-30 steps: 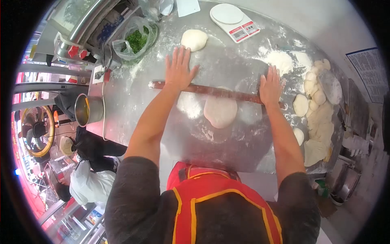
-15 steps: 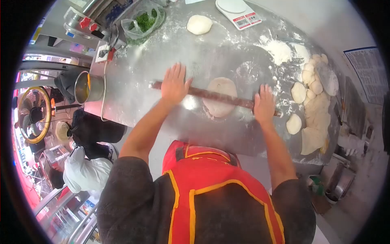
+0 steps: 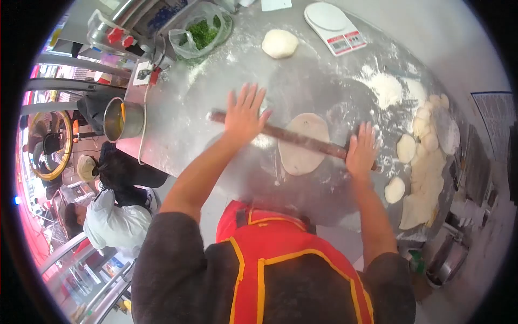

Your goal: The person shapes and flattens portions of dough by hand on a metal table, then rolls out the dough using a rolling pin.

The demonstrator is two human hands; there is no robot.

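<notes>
A dark wooden rolling pin lies slanted across a flat, rounded sheet of dough on the floury metal table. My left hand rests flat near the pin's left end, its fingers stretched out and spread. Near the other end, my right hand presses on the pin with its palm, fingers extended forward. Both hands touch the pin without wrapping round it. Part of the dough is hidden under the pin.
At the back are a dough ball, a white scale and a bag of chopped greens. Several dough pieces and loose flour lie right. A metal pot stands left; a person is beyond.
The dough sheet looks somewhat larger and longer. My hands stay on the pin, which is tilted a little more. The whole view has shifted slightly, moving the table things right and down.
</notes>
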